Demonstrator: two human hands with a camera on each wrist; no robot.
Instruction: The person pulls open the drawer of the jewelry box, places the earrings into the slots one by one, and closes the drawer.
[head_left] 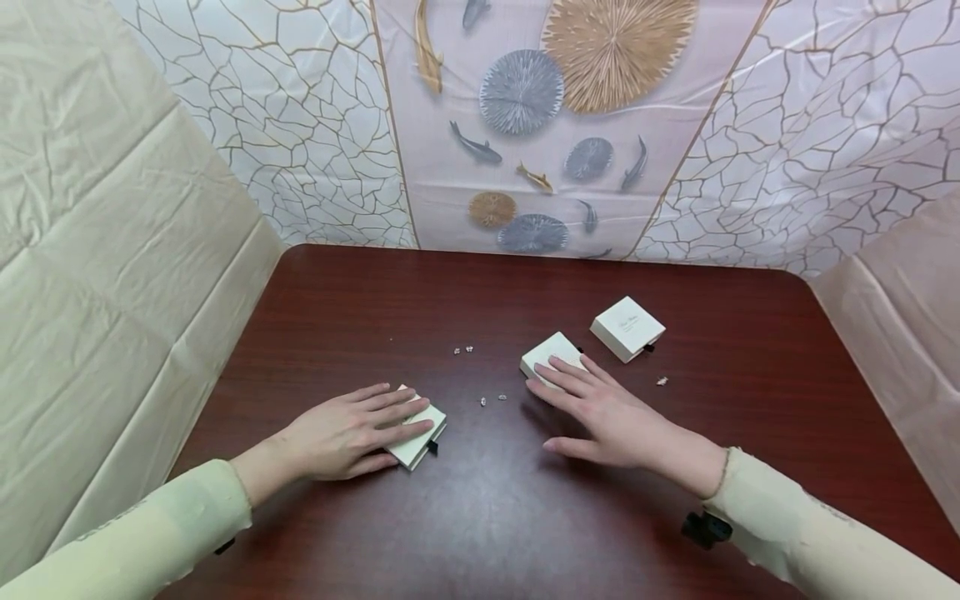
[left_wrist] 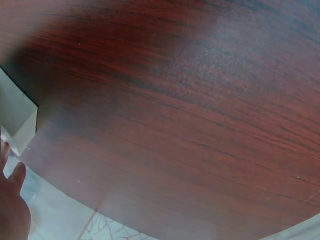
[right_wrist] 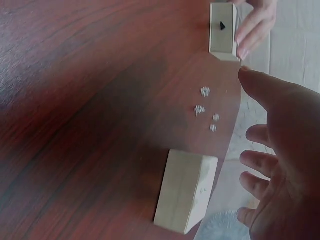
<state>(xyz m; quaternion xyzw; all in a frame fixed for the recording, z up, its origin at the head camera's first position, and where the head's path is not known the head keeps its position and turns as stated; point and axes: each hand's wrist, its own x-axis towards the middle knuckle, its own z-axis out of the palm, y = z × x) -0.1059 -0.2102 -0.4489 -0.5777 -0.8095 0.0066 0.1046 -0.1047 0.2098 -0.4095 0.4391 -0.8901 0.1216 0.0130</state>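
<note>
My left hand lies with straight, spread fingers across the top of a small white jewelry box, its black pull tab showing on the right. Toward the middle of the table, my right hand has its fingers extended over a second white jewelry box, with the thumb held apart. In the right wrist view a gap shows between those fingers and that box. Between the two boxes lie several small sparkling pieces, like stud earrings.
A third white box with printed lettering and a black tab sits at the back right. Another small shiny piece lies in front of it. The dark red wooden table meets patterned cloth at its back edge.
</note>
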